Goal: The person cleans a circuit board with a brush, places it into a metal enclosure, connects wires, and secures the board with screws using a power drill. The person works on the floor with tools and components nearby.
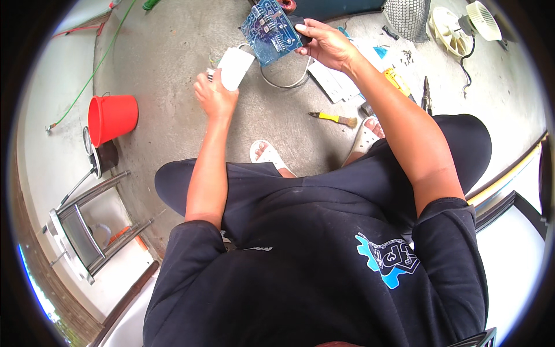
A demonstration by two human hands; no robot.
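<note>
My right hand (324, 41) grips a blue printed circuit board (269, 30) by its right edge, holding it up in front of me with its solder side showing. My left hand (214, 92) holds a white rectangular box-like part (236, 67) just below and left of the board. A grey cable loop (286, 81) lies on the concrete floor under both hands. I am seated, with my feet in white sandals (267, 154) on the floor.
A red bucket (113, 118) stands at the left beside a metal stool (87, 231). A yellow-handled brush (334, 118), papers (335, 81), pliers (426, 95), a mesh fan guard (407, 17) and white fan parts (457, 29) lie ahead and right.
</note>
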